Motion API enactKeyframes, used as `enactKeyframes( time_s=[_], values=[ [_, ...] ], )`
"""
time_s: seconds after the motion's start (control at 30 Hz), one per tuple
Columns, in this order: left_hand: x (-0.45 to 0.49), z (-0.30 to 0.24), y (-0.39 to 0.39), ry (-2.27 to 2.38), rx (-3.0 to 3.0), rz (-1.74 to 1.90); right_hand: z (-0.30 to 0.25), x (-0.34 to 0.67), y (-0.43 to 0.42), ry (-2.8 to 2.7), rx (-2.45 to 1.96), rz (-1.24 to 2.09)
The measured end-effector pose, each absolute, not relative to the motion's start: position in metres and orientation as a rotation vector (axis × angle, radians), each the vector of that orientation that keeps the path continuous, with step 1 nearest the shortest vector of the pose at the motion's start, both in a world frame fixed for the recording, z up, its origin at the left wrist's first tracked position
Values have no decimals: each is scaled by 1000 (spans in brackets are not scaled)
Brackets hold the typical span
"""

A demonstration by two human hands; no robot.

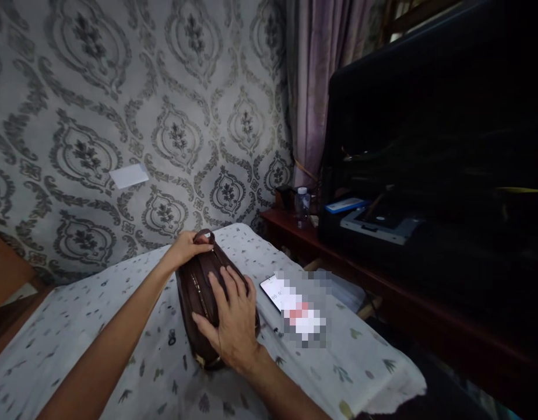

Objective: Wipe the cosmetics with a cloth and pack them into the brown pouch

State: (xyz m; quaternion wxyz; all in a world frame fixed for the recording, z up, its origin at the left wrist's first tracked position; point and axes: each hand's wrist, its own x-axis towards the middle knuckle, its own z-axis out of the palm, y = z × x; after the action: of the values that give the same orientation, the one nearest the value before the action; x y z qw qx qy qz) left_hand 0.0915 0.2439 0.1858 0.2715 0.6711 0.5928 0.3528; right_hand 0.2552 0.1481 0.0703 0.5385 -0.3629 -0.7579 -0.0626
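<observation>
A dark brown leather bag (190, 312) with brass-coloured zips lies on the patterned white cloth. At its far end, beside the small loop handle (206, 234), my left hand (184, 249) grips the bag, its thumb along the top and its other fingers partly hidden. My right hand (236, 324) rests on the bag's upper side with the fingers spread. Just right of the bag lies a phone (275, 290) with a lit screen, partly covered by a blurred patch.
The cloth-covered surface (330, 373) meets a wall with damask wallpaper (176, 134), which bears a white card (129, 175). On the right stand a reddish-brown cabinet (290, 226), a bottle (302, 207) and a large black screen (408, 128). A purple curtain (315, 99) hangs behind.
</observation>
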Motion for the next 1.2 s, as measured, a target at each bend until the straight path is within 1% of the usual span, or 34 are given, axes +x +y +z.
enactKeyframes(
  time_s=[0.47,1.2],
  values=[
    [101,169,244,1721,1872,1215,71,255,148,-1798,-864,-129],
    [115,176,228,1718,1857,1250,72,255,146,-1788,-876,-134]
  ],
)
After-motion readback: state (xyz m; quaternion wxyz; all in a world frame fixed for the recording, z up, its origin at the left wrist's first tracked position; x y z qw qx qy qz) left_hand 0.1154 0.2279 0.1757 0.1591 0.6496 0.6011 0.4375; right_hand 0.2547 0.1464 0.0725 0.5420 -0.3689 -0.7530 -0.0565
